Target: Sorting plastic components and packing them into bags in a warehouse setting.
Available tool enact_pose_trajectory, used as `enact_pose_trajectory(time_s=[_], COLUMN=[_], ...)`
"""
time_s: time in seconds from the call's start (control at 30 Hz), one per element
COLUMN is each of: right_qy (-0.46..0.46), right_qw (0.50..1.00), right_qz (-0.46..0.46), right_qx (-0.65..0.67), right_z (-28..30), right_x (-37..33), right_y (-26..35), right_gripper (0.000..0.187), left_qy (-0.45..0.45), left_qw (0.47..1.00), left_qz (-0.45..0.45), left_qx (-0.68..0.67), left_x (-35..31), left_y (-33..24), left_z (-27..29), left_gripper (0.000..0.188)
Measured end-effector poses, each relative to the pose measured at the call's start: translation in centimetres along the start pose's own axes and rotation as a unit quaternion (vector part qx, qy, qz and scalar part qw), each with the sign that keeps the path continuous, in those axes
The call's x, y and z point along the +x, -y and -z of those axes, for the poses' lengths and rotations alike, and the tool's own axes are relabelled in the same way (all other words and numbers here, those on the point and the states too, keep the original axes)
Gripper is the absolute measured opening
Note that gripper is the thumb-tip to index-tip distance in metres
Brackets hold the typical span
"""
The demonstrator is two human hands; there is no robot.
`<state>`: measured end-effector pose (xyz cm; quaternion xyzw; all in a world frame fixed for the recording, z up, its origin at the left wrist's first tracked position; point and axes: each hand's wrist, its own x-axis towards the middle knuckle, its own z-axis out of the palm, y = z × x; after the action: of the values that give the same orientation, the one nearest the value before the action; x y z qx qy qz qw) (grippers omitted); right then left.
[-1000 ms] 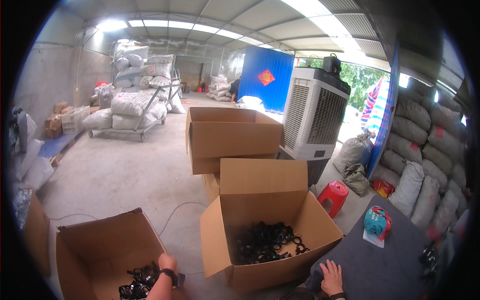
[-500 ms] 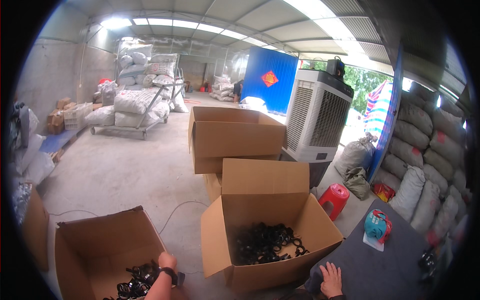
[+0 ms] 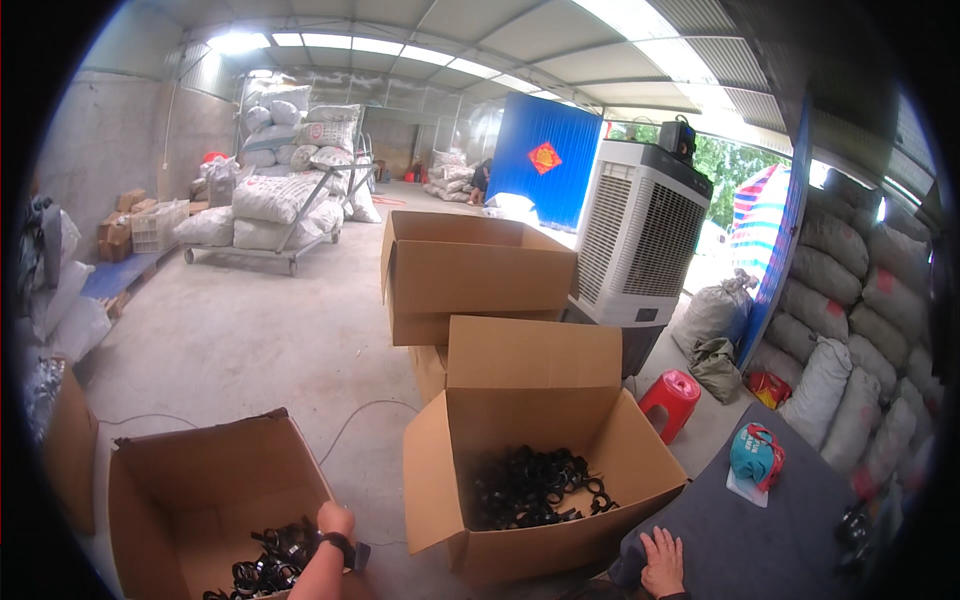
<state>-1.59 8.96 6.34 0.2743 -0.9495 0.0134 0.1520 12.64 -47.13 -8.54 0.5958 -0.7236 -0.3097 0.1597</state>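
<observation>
At the lower left, my left hand (image 3: 336, 520) is closed on the right rim of an open cardboard box (image 3: 185, 470); a dark band circles the wrist. Loose black ring-shaped parts (image 3: 275, 560) lie in the bottom of that box. My right hand (image 3: 662, 562) rests with fingers spread on the left edge of a table under a dark grey cloth (image 3: 745, 530). Between my hands stands a second open cardboard box (image 3: 560, 555), its back flap raised, with a heap of black ring-shaped parts (image 3: 540, 485) inside.
Behind the middle box is another open carton (image 3: 480, 290), beside a tall air cooler (image 3: 645, 240). A red stool (image 3: 672, 400) stands by the table, which bears a teal and red cap (image 3: 757, 455). Stacked sacks (image 3: 830, 270) line the right; a loaded cart (image 3: 280, 215) is farther back.
My hands hold the same places on the box rim and the table. The view has shifted very slightly. A person far back has bent lower beside the sacks.
</observation>
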Motion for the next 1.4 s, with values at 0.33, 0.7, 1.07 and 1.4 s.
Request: enact_pose_trajectory(time_s=[0.33,0.7,1.07,1.4], right_qy=[0.004,0.003,0.001,0.005], right_qw=[1.0,1.0,1.0,0.999], right_qz=[0.001,0.003,-0.003,-0.019], right_qx=[-0.008,-0.01,-0.006,0.029], right_z=[0.0,-0.1,-0.2,-1.5], right_x=[0.0,0.1,0.0,0.3], right_y=[-0.1,-0.1,0.0,-1.0], right_gripper=[0.069,0.069,0.069,0.06], left_qy=[0.0,-0.002,-0.004,-0.007], left_qw=[1.0,1.0,1.0,1.0], left_qz=[0.003,0.012,-0.003,-0.012], left_qx=[0.008,0.004,-0.005,-0.023], left_x=[0.0,0.1,0.1,-0.3], left_y=[0.1,0.0,0.3,-0.8], left_z=[-0.2,-0.1,-0.2,0.2], left_gripper=[0.021,0.021,0.021,0.021])
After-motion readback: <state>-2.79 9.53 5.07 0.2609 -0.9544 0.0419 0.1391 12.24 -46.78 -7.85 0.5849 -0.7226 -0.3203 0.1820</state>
